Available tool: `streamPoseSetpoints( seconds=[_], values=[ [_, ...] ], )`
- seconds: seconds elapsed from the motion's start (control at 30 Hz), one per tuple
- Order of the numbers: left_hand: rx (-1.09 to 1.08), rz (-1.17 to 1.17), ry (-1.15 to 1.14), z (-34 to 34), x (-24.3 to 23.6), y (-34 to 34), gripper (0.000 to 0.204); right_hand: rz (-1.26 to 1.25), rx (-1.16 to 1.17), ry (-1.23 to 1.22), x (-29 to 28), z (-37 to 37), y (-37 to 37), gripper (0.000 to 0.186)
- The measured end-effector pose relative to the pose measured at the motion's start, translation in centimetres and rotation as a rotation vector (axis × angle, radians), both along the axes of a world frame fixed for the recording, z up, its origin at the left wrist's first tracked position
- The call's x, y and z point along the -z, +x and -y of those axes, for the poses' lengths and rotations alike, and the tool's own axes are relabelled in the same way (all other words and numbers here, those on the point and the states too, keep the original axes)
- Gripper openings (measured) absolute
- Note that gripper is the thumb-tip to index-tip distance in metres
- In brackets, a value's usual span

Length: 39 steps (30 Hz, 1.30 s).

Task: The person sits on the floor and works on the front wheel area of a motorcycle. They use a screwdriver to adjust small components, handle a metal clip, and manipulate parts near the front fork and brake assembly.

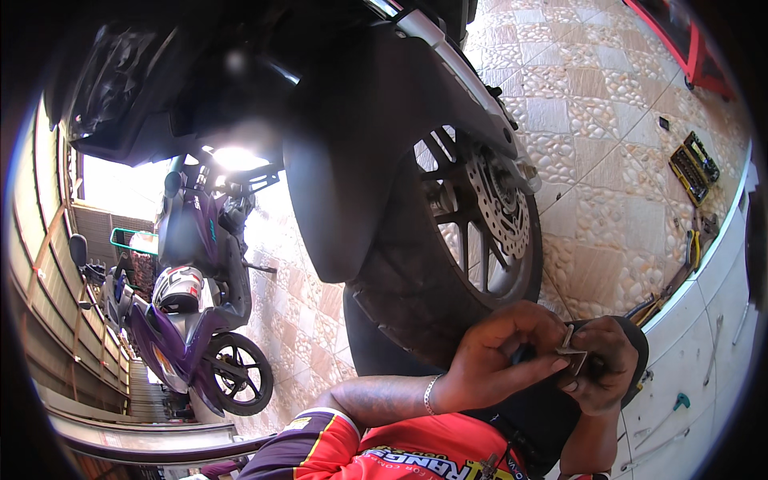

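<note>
My left hand (504, 348), with a bracelet on its wrist, pinches a small bent metal plate (571, 350) between thumb and fingers. Close against it, my right hand (602, 368) has its fingers curled round the other side of the same plate. Dark smudges mark the fingers. Both hands are just in front of the motorcycle's front wheel (456, 240), apart from its perforated brake disc (498, 204). The palm side of my right hand is partly hidden.
The black motorcycle's fender (328, 176) fills the upper middle. A purple scooter (180, 336) stands at left. On the right lie an open bit set (692, 168), yellow-handled pliers (694, 246), a spanner (714, 350) and a green-handled tool (681, 402). A red frame (696, 60) is at far right.
</note>
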<state>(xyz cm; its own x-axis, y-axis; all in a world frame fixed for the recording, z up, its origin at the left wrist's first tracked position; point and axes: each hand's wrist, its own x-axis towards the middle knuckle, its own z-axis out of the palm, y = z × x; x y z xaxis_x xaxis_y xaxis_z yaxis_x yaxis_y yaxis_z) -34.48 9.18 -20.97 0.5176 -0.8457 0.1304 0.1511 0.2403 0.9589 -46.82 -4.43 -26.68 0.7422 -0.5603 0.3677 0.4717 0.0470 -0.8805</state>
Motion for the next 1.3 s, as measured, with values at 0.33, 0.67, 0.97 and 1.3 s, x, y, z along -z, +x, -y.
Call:
streamPoseSetpoints(
  seconds=[0.33,0.67,0.97,1.3],
  values=[
    [0.031,0.045,0.032,-2.6,-1.0,-0.7,0.045,-0.142,0.034,0.072,-3.1,-3.2,-1.8,0.053],
    [0.054,-0.044,-0.038,-5.5,-2.1,-0.4,0.041,-0.173,0.157,-0.006,-6.1,-7.7,-1.5,0.050],
    [-0.018,-0.081,0.019,-8.1,-3.8,0.2,0.037,-0.167,0.065,0.161,-7.0,-10.7,-0.2,0.047],
    [-0.006,-0.069,0.007,-8.4,-4.5,0.2,0.047,-0.086,0.008,0.282,-7.9,-10.5,0.0,0.056]
  ],
)
